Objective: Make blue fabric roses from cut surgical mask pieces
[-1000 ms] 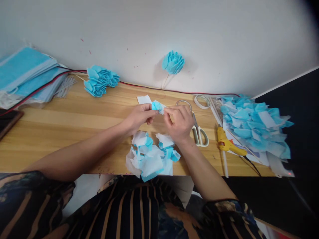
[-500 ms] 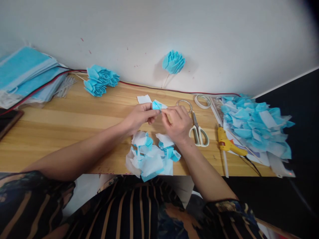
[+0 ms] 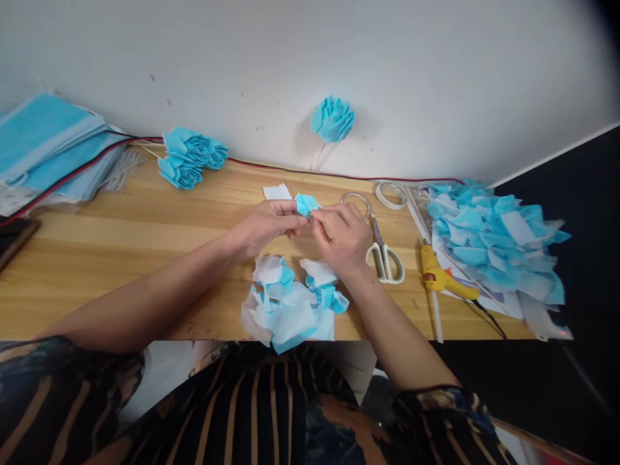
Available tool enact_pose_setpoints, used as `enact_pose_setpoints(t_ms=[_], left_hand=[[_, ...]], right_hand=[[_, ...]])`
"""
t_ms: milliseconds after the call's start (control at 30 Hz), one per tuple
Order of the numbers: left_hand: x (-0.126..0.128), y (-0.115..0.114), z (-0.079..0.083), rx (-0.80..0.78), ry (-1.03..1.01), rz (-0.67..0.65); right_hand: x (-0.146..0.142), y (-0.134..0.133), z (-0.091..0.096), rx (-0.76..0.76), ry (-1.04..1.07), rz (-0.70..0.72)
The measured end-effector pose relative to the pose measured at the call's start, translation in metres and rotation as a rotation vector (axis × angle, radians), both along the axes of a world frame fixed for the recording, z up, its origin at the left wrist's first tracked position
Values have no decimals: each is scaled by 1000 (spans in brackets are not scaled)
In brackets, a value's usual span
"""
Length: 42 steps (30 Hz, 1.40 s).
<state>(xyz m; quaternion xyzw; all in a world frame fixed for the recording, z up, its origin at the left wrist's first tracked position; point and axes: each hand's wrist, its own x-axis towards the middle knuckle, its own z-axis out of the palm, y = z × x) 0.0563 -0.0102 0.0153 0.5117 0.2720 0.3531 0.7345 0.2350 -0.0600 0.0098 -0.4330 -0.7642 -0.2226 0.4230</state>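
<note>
Over the middle of the wooden table (image 3: 121, 245), my left hand (image 3: 264, 225) and my right hand (image 3: 345, 239) meet fingertip to fingertip. Both pinch one small folded blue paper piece (image 3: 305, 204), the left from the left side and the right from the right. A white paper scrap (image 3: 277, 192) lies on the table just behind my left hand. In front of my wrists, at the table's near edge, sits a loose heap of blue and white paper pieces (image 3: 290, 303).
Scissors (image 3: 382, 252), two tape rings (image 3: 392, 194) and a yellow glue gun (image 3: 443, 279) lie to the right, beside a big pile of blue paper pieces (image 3: 494, 239). Blue paper flowers (image 3: 186, 158) rest at the back left; another flower (image 3: 332, 120) leans on the wall. Blue sheets (image 3: 43, 148) are stacked far left.
My right fingertips have closed in toward the left hand, and the blue piece looks more bunched and smaller. The arms have stayed in the same place.
</note>
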Motion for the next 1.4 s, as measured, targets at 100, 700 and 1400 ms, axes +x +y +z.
enact_pose_setpoints(t_ms=[100,700,1400], left_hand=[[-1,1,1,-20,0,-22],[-3,7,-2,-46,124,112],[-2,4,-4,395,429,160]], right_hand=[[2,0,0,-20,16,-3],[3,-6,3,-384,269,95],[8,7,-11,-990,854,378]])
